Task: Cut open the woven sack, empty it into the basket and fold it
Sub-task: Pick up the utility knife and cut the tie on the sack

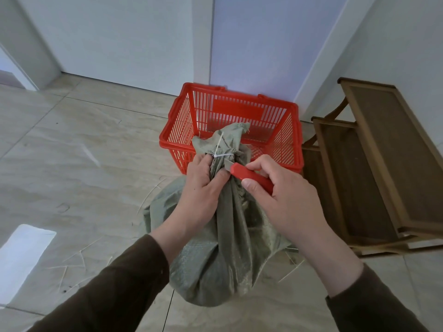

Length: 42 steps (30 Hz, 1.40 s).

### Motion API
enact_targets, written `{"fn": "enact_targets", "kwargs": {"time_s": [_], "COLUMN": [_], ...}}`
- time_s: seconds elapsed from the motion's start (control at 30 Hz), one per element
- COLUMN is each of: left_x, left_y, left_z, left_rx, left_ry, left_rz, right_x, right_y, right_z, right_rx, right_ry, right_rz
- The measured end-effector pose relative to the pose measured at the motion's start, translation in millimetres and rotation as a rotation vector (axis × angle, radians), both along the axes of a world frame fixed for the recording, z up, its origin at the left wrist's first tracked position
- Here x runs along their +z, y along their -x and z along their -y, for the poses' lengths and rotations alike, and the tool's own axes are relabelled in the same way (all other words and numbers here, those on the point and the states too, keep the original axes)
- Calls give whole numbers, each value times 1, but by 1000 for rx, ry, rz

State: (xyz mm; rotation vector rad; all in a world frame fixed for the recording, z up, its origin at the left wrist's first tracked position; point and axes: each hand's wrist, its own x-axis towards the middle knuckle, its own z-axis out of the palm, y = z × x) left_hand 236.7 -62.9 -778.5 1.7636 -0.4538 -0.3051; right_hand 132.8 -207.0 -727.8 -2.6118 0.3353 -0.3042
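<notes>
Cutting step underway: sack neck gripped by left hand, knife pinched in right hand fingers. Next, probably: zip tie to be sliced, blade kept off thumb.

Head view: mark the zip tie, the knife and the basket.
zip tie (224, 155), head view, on the white band round the sack's neck.
knife (251, 176), head view, on its red handle in the right hand.
basket (176, 109), head view, on the red left rim.
</notes>
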Motion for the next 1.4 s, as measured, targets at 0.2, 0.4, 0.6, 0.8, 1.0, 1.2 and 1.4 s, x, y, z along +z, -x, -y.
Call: {"fn": "enact_targets", "kwargs": {"time_s": [0.2, 0.4, 0.6, 0.8, 1.0, 1.2, 1.4], "left_x": [-3, -3, -4, -7, -9, -7, -3], "left_y": [-1, -3, 0, -1, 0, 7, 8], "left_z": [-1, -3, -2, 1, 1, 4, -1], "left_rx": [1, 3, -26, -30, -53, -54, -117], "left_ry": [-132, -192, -210, -211, -152, -152, -198], "left_rz": [159, 196, 196, 214, 186, 205, 234], "right_x": [1, 3, 0, -5, -10, -15, -15], "right_y": [0, 0, -2, -3, -2, -5, -5], "right_z": [-1, -2, -1, -4, -6, -4, -2], "right_rx": [-38, -65, -73, -127, -147, -161, -101], "right_ry": [49, 89, 91, 109, 137, 79, 135], "right_rz": [20, 46, 21, 64, 80, 86, 73]}}
